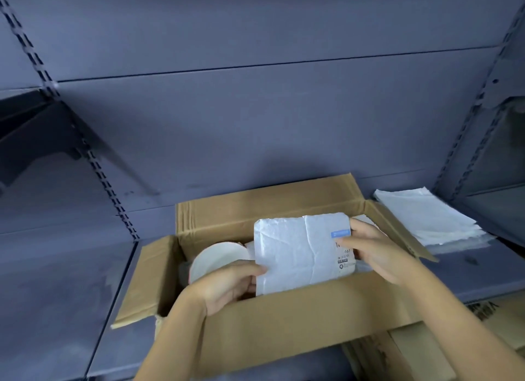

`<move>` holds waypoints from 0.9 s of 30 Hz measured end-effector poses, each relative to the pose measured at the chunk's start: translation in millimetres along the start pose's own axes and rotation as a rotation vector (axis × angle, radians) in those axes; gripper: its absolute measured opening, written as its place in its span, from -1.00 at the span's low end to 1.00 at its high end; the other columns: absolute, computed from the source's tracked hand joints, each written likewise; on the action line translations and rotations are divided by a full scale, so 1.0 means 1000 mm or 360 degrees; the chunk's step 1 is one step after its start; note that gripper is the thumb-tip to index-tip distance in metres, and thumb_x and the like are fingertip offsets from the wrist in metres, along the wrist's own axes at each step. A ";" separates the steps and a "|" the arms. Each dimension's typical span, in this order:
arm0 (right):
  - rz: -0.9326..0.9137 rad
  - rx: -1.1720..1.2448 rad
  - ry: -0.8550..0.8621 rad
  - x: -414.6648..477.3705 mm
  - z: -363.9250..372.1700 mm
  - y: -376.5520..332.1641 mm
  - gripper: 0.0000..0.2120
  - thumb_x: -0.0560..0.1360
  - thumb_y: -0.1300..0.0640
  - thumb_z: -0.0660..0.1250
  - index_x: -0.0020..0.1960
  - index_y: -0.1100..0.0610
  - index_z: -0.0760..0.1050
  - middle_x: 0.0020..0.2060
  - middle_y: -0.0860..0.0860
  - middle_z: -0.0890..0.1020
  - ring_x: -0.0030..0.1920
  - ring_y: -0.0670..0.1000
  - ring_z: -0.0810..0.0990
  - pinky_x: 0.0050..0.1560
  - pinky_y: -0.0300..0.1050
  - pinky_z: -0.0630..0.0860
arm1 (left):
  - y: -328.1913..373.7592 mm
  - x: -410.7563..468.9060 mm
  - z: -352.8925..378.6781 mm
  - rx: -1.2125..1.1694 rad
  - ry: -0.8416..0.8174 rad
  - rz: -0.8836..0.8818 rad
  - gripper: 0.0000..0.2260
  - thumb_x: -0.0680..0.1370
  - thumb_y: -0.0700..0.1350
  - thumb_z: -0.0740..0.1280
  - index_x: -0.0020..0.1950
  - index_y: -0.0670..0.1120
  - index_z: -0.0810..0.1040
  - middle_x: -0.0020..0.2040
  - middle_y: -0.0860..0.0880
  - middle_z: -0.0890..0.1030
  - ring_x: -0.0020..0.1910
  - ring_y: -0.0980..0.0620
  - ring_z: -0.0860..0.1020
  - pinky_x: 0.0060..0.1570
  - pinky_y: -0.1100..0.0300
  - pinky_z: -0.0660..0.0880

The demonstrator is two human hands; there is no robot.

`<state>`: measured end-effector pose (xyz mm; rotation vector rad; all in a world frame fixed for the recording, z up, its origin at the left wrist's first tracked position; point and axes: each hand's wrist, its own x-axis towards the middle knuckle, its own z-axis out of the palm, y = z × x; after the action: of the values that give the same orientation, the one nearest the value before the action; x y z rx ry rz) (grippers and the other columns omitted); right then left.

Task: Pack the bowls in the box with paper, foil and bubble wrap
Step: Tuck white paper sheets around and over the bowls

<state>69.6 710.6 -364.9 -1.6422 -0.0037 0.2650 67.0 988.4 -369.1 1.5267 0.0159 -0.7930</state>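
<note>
Gripping a crinkled white sheet [298, 252] by its two sides, both hands hold it upright over the open cardboard box [284, 324], its lower edge dipping behind the box's near wall. The left hand [227, 284] comes in from seven o'clock and pinches the sheet's lower left edge, thumb on the front and the other fingers curled behind. The right hand [377, 252] comes in from four o'clock and clasps the right edge, its thumb laid across the front just beside a small blue label [340, 233] – below that label runs some dark print, too blurred to read. The sheet has rounded corners and creases running across it. Inside the box, at nine o'clock from the sheet, a white bowl [216, 258] stands tilted on its rim in the left half, partly hidden by the left hand. More pale wrapping shows behind the sheet, though what it is cannot be told. All four box flaps are open: the far one stands up against the grey back panel [255, 125], and the left and right ones splay outward. The box sits on a grey metal shelf [56, 295] – slotted uprights [93, 159] rise at ten o'clock and two o'clock. At two o'clock from the box, near its right flap, a stack of white sheets [426, 218] lies flat on the shelf. At five o'clock, below the near flap, flattened cardboard [412, 352] lies partly under the right forearm.
</note>
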 end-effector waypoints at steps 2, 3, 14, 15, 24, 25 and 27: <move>0.0074 0.0016 -0.0139 0.001 -0.004 -0.001 -0.64 0.46 0.17 0.34 0.25 0.04 0.49 0.13 0.03 0.64 0.16 0.04 0.60 0.11 0.04 0.53 | 0.000 -0.001 0.001 0.0045 0.0040 -0.0048 -0.81 0.51 -0.17 0.33 0.11 -0.15 0.59 -0.02 -0.07 0.69 0.01 0.00 0.63 0.04 0.22 0.53; 0.0115 -0.0010 -0.0181 0.002 -0.005 -0.001 -0.66 0.48 0.19 0.33 0.25 0.04 0.49 0.13 0.04 0.64 0.15 0.05 0.61 0.12 0.05 0.54 | -0.001 0.000 0.001 0.0073 0.0050 -0.0070 -0.80 0.48 -0.19 0.35 0.10 -0.14 0.60 -0.05 -0.04 0.70 0.00 0.01 0.62 0.03 0.22 0.53; 0.0304 -0.0271 -0.0291 0.008 -0.003 -0.002 -0.78 0.54 0.27 0.27 0.15 0.07 0.49 -0.03 -0.05 0.69 -0.03 -0.06 0.67 -0.07 -0.11 0.58 | -0.001 0.004 0.004 0.0194 -0.0049 0.0010 -0.78 0.55 -0.12 0.32 0.20 0.00 0.55 0.13 0.04 0.65 0.17 0.05 0.58 0.27 0.15 0.42; 0.0304 -0.0291 -0.0286 0.008 -0.003 -0.002 -0.79 0.54 0.26 0.27 0.14 0.07 0.49 -0.05 -0.06 0.69 -0.07 -0.08 0.67 -0.11 -0.14 0.57 | 0.001 0.003 0.003 0.0071 -0.0085 0.0024 -0.74 0.55 -0.12 0.32 0.24 -0.05 0.54 0.17 0.00 0.63 0.21 0.02 0.56 0.31 0.10 0.39; 0.0360 -0.0546 -0.0327 0.006 -0.003 0.004 -0.73 0.41 -0.01 0.44 -0.02 0.12 0.48 -0.27 -0.08 0.48 -0.24 -0.10 0.44 -0.18 -0.22 0.36 | -0.003 0.010 0.004 0.0436 -0.0027 -0.0223 -0.67 0.38 0.11 0.48 0.05 0.00 0.58 -0.01 0.05 0.67 0.02 0.08 0.61 0.19 0.17 0.48; 0.0351 -0.0569 -0.0321 0.006 -0.003 0.004 -0.80 0.44 0.02 0.43 -0.07 0.10 0.47 -0.31 -0.10 0.44 -0.28 -0.11 0.40 -0.22 -0.24 0.34 | -0.001 0.008 0.006 0.0465 -0.0042 -0.0241 -0.79 0.43 0.08 0.45 -0.07 -0.03 0.60 -0.15 0.04 0.67 -0.10 0.09 0.62 0.09 0.22 0.51; 0.0303 -0.0519 -0.0319 0.005 -0.003 0.004 -0.87 0.45 0.09 0.42 -0.13 0.04 0.47 -0.33 -0.14 0.48 -0.28 -0.14 0.44 -0.22 -0.25 0.36 | 0.000 0.007 0.009 0.0479 -0.0032 -0.0274 -0.85 0.48 0.04 0.41 -0.20 -0.01 0.61 -0.28 0.06 0.65 -0.23 0.11 0.60 -0.02 0.26 0.51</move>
<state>74.9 708.0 -369.2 -1.9358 -0.0445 0.5995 68.4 976.8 -371.5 1.8190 0.0136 -0.9811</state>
